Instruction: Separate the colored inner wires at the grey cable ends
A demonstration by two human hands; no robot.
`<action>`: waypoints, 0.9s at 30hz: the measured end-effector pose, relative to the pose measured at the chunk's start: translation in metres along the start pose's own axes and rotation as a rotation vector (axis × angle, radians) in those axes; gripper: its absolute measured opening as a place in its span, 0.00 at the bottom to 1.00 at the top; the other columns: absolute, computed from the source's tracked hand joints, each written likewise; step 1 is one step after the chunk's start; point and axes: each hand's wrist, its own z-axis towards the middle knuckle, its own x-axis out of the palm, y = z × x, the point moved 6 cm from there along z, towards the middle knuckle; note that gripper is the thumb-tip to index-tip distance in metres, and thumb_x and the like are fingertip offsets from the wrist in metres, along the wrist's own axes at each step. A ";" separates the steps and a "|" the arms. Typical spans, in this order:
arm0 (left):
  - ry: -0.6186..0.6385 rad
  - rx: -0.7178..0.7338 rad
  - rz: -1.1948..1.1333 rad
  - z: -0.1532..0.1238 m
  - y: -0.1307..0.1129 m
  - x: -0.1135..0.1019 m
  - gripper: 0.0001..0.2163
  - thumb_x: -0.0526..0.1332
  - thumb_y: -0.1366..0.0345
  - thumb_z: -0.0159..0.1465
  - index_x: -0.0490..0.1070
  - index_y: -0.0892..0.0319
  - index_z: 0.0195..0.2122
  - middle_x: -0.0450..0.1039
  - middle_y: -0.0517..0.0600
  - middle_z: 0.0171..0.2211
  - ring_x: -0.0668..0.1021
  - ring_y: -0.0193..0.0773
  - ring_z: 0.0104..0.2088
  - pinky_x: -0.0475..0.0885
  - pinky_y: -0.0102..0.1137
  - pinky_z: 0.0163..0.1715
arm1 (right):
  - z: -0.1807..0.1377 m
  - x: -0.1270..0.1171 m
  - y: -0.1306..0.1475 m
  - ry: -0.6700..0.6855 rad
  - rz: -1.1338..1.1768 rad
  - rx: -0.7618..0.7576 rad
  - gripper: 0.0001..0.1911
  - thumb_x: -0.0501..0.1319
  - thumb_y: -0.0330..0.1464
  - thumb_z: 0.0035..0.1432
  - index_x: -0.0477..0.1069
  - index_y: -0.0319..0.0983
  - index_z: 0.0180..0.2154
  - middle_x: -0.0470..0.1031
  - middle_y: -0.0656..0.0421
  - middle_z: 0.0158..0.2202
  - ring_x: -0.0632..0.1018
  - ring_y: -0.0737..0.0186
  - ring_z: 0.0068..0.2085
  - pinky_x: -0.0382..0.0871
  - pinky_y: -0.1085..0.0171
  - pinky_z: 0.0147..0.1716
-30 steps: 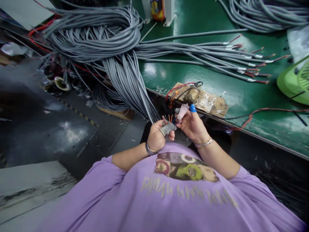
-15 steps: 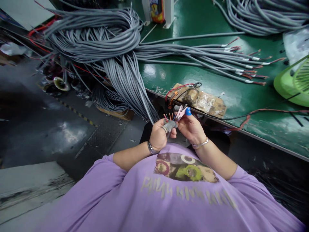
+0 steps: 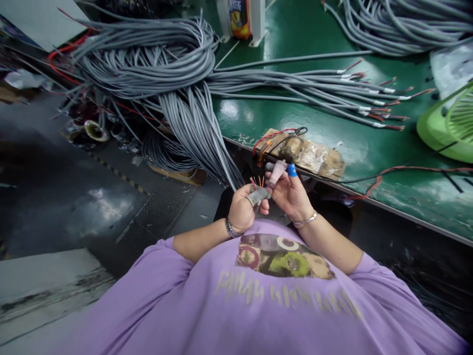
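My left hand (image 3: 242, 209) is closed, its thumb in a worn grey covering pressed down near several thin coloured wires (image 3: 258, 182) that stick up from the grip. Most of the cable behind these wires is hidden by the fingers. In my right hand (image 3: 293, 197) is a pale pink clip (image 3: 277, 172), held between the fingers close to the wires. A blue finger cot (image 3: 291, 170) covers the right thumb, which stands a little away from the clip. The two hands nearly meet in front of the purple shirt.
A wooden block (image 3: 318, 158) with a soldering-stained lump lies at the bench edge. Grey cables (image 3: 148, 54) are heaped on the green bench (image 3: 332, 29), their stripped ends pointing right. A green fan (image 3: 447, 123) stands at the right, with a red-black lead (image 3: 377, 182) along the edge.
The pink clip has turned in my right hand, its jaws now toward the wires. My right thumb has lifted slightly off it. My left hand stays almost still.
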 end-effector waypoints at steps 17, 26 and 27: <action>0.037 0.146 0.127 0.006 0.006 -0.016 0.18 0.70 0.50 0.53 0.70 0.60 0.28 0.74 0.45 0.19 0.72 0.29 0.16 0.69 0.25 0.18 | -0.022 0.005 -0.001 0.132 -0.304 -0.030 0.19 0.77 0.42 0.41 0.72 0.39 0.27 0.68 0.66 0.20 0.66 0.71 0.21 0.60 0.68 0.23; 0.045 0.172 0.121 0.006 0.000 -0.016 0.18 0.71 0.49 0.51 0.71 0.60 0.25 0.72 0.45 0.17 0.70 0.29 0.15 0.68 0.26 0.17 | -0.012 -0.007 -0.006 0.008 -0.187 0.012 0.18 0.75 0.39 0.43 0.70 0.39 0.27 0.68 0.66 0.21 0.65 0.73 0.21 0.63 0.70 0.22; 0.016 0.203 0.116 0.006 -0.003 -0.017 0.18 0.71 0.49 0.51 0.71 0.59 0.25 0.71 0.44 0.17 0.70 0.29 0.15 0.68 0.26 0.17 | -0.010 -0.009 -0.004 -0.024 -0.154 0.016 0.18 0.75 0.41 0.45 0.70 0.39 0.28 0.68 0.66 0.21 0.65 0.73 0.21 0.63 0.71 0.22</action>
